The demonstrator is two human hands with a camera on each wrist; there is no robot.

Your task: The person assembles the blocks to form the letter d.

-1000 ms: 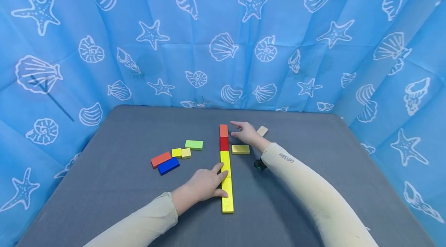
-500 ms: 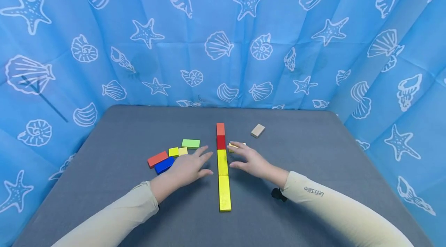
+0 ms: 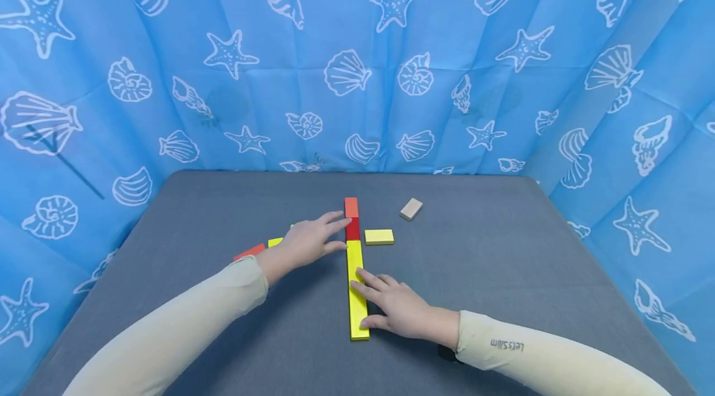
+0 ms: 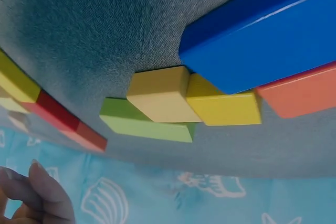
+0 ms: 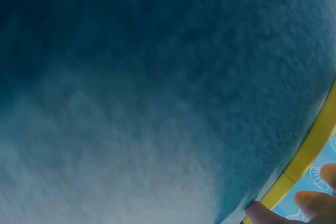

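A row of blocks runs away from me in the head view: two long yellow blocks [image 3: 359, 324] at the near end, then a red block [image 3: 353, 232], then an orange block [image 3: 350, 206] farthest off. My right hand [image 3: 403, 310] rests its outstretched fingertips on the yellow pair, with the thumb by the nearer one's right edge. From the left, my left hand [image 3: 306, 243] reaches with spread fingers to the red block; one fingertip overlaps it, though I cannot tell whether they touch. Only curled-looking fingers [image 4: 50, 195] of that hand show in the left wrist view.
Right of the row lie a pale yellow block [image 3: 379, 236] and a beige block [image 3: 411, 209]. Under my left arm are a blue block [image 4: 262, 40], an orange block [image 4: 304, 93], a small yellow block [image 4: 226, 106], a tan block [image 4: 160, 95] and a green block [image 4: 147, 124]. A blue curtain [image 3: 313, 85] hangs behind.
My left hand has left the yellow blocks and moved forward to the red one. From beside the row's far end, my right hand has come back toward me onto the yellow blocks.
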